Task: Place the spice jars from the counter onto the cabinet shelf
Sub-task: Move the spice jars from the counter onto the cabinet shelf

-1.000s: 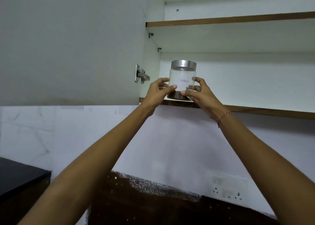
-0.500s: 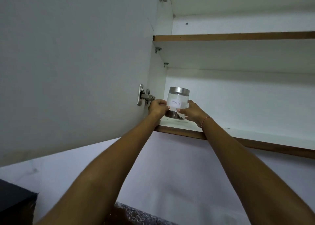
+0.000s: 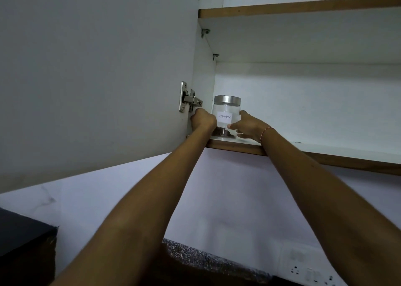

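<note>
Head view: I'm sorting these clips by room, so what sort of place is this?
Most likely a home kitchen. A glass jar labelled "Cloves" stands on a shelf of an open wall cupboard, held by both hands. Below are a speckled stone counter and wall sockets.

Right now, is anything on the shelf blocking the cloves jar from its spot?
Nothing visible does. The jar stands on the lower shelf near the cabinet's left wall, with the left hand and right hand on its sides. The shelf space beside and behind it shows no other items.
</note>
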Available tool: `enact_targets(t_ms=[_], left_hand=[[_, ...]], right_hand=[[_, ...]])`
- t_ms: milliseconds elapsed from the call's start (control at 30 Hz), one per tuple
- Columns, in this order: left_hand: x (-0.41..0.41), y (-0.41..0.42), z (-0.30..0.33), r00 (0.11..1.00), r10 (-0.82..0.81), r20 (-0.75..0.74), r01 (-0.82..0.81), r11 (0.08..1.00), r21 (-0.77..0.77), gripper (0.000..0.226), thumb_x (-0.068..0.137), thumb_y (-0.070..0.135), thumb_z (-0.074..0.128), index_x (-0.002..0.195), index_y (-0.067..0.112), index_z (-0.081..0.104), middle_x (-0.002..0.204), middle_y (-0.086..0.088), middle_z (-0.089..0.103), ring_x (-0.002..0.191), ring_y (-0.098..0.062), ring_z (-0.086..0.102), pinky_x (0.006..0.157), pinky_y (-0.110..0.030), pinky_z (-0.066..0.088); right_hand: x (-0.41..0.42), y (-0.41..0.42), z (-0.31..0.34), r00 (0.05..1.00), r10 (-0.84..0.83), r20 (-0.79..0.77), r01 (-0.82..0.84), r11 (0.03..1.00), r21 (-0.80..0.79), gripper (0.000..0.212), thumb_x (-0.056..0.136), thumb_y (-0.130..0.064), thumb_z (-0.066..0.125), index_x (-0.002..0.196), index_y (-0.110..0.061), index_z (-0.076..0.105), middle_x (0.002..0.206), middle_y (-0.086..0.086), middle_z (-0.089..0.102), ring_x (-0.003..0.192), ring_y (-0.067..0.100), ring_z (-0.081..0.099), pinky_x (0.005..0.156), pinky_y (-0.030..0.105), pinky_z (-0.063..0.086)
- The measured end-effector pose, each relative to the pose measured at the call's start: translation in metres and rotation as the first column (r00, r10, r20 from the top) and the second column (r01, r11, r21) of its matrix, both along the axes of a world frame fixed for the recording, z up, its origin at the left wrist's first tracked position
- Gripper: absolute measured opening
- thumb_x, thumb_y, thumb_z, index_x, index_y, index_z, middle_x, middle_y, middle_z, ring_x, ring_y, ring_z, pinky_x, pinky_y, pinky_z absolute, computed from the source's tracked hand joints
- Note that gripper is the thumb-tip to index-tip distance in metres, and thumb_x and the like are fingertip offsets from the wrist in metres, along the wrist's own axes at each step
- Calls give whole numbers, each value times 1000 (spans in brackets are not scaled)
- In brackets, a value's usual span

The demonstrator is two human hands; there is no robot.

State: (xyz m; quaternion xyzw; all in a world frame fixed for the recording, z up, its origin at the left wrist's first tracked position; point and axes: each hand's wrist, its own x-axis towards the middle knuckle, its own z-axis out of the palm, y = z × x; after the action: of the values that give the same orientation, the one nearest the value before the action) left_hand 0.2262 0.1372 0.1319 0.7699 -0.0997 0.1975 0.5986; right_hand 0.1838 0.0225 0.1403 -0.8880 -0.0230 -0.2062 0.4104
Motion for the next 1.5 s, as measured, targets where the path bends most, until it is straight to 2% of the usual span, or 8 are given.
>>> enact_targets(t_ms=[167, 333, 400, 500, 700, 967, 1267, 1500], left_hand=[[-8, -1, -3, 994, 84, 70, -91, 990, 104, 25, 92, 3, 43, 110, -3, 59, 116, -19, 63, 105, -32, 62, 82, -34, 51], [-21, 10, -12, 950, 180, 256, -229, 957, 175, 26, 92, 1, 41, 108, -3, 61, 111, -19, 65, 97, -30, 65, 73, -34, 52], [-32, 16, -30, 878, 121, 463, -245, 945, 217, 35, 92, -1, 38, 121, 0, 57, 120, -19, 61, 106, -31, 60, 86, -37, 52], [-52, 18, -75, 762, 58, 645, -248, 946, 207, 47, 91, -2, 36, 137, 4, 44, 145, -17, 42, 135, -31, 37, 113, -38, 28], [-97, 10, -194, 779, -3, 627, -239, 923, 302, 54, 93, 2, 36, 146, 6, 27, 156, -17, 17, 147, -31, 11, 119, -39, 7], [-162, 3, -364, 898, -227, 378, 14, 871, 490, 54, 96, 14, 38, 147, 8, 22, 157, -15, 15, 147, -28, 10, 118, -38, 5], [-221, 10, -513, 919, -393, -44, 342, 734, 587, 57, 98, 20, 39, 149, 7, 16, 158, -13, 10, 148, -25, 3, 119, -39, 7], [-218, -6, -577, 710, -412, -571, 609, 767, 203, 64, 99, 18, 41, 150, 8, 3, 158, -15, 13, 146, -28, 13, 119, -45, 17]], right_hand=[[2, 0, -2, 997, -59, 58, 65, 992, -107, 56, 88, 0, 53, 139, -6, 28, 135, 18, 46, 121, 31, 47, 85, 30, 41], [-27, -3, -5, 861, -167, 480, 289, 938, -193, 56, 88, 4, 39, 142, -6, 30, 139, 18, 45, 128, 32, 43, 103, 32, 35], [-43, -5, -11, 772, -184, 608, 359, 916, -180, 52, 89, 0, 40, 140, -8, 36, 139, 14, 47, 128, 29, 43, 103, 35, 36], [-69, -4, -38, 641, -226, 733, 475, 867, -149, 47, 90, -8, 43, 137, -9, 40, 142, 12, 43, 131, 27, 39, 103, 35, 36], [-109, 10, -149, 516, -302, 802, 625, 772, -112, 52, 88, -21, 50, 138, -8, 41, 149, 22, 29, 139, 36, 27, 113, 45, 30], [-166, 10, -343, 779, -353, 517, 541, 796, -271, 54, 90, -28, 51, 139, -10, 39, 152, 18, 26, 142, 32, 23, 115, 45, 27], [-249, 9, -517, 921, -389, -8, 357, 853, -380, 62, 91, -28, 54, 145, -12, 27, 155, 16, 17, 144, 29, 16, 114, 40, 29], [-256, -10, -583, 813, -264, -519, 225, 964, -138, 92, 82, -33, 65, 149, -18, 5, 158, 11, 4, 145, 29, 9, 116, 46, 19]])
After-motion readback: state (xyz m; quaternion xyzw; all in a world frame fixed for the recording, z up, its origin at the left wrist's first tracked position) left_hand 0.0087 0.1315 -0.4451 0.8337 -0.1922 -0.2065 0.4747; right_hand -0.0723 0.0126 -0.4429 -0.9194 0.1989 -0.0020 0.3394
